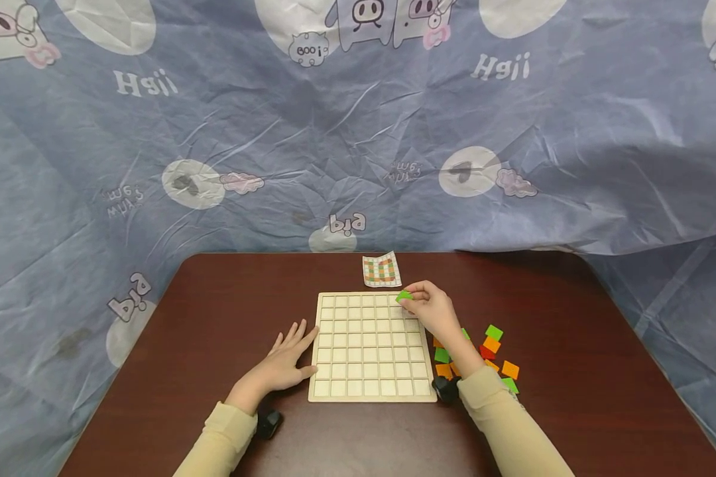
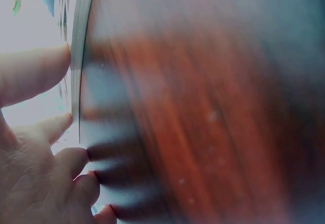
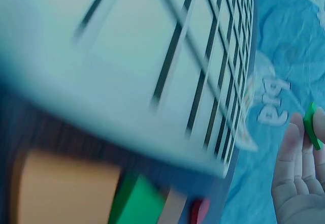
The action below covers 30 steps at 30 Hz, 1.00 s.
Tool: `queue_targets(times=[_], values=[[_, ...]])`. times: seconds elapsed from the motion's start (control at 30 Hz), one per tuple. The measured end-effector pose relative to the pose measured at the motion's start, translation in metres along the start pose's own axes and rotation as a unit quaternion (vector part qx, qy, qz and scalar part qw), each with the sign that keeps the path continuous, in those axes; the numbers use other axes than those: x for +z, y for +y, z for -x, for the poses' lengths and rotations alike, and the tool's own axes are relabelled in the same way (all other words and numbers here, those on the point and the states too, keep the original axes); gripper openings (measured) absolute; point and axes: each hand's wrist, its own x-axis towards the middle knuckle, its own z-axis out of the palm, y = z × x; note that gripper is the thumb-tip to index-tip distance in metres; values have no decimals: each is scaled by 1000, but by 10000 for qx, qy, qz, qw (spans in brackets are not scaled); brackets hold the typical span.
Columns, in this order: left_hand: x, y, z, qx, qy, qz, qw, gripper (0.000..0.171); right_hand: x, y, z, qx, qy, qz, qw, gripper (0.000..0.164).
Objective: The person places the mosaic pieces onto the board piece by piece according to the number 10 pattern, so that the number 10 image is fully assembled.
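Pinching a green square tile between thumb and fingers, the right hand is at the far right corner of the pale grid board; whether the tile touches it, I cannot tell. The fingertip hold probably gives finer control of such a thin piece. Left of that grip, across the board, the left hand lies with fingers spread, thumb and a fingertip against the board's left edge, likely to steady it. Just beyond the grip and slightly to its left lies a pattern card, perhaps there so no arm covers it. Loose tiles lie to the grip's right and nearer the person, presumably for short reaches. Counted: one board, seven cells by seven; one card; one held tile; loose, at least four green, six orange and one red, the right forearm perhaps hiding others.
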Motion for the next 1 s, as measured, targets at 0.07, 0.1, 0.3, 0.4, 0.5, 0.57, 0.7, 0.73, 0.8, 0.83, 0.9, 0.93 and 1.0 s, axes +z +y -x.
queue_targets(times=[0.07, 0.1, 0.3, 0.4, 0.5, 0.57, 0.7, 0.73, 0.8, 0.83, 0.9, 0.93, 1.0], values=[[-1, 1, 0, -25, -19, -12, 10000, 75, 11, -5, -2, -9, -56, -50, 10000, 28], [-2, 1, 0, -28, -23, -16, 10000, 75, 17, -7, -3, -38, -62, -7, 10000, 28], [-4, -1, 0, 25, -27, -66, 10000, 73, 54, -22, -9, -177, -262, 343, 9989, 22], [-3, -1, 0, -13, -61, -49, 10000, 74, 73, -26, -12, -241, -506, 515, 9971, 19], [-1, 1, -1, -72, -66, -11, 10000, 74, 89, -27, -16, -324, -730, 751, 9940, 17], [-1, 1, -2, -131, -70, -50, 9999, 74, 99, -28, -19, -376, -818, 881, 9920, 15], [0, 3, -2, -157, -63, -55, 9998, 74, 112, -30, -24, -525, -867, 1100, 9888, 13], [-1, 4, -2, -161, -69, -47, 9998, 74, 115, -30, -25, -577, -875, 1150, 9878, 12], [-2, 5, -1, -163, -77, -7, 9998, 74, 119, -31, -27, -645, -896, 1245, 9861, 11], [-2, 5, 0, -162, -86, 5, 9998, 74, 121, -32, -28, -656, -916, 1293, 9852, 11], [-3, 5, 0, -165, -99, 8, 9998, 74, 124, -33, -29, -659, -969, 1351, 9839, 11], [-3, 5, 0, -167, -102, 15, 9998, 74, 125, -33, -29, -671, -987, 1382, 9832, 11], [-3, 4, 0, -174, -103, 13, 9998, 74, 128, -34, -30, -702, -1037, 1436, 9817, 11]])
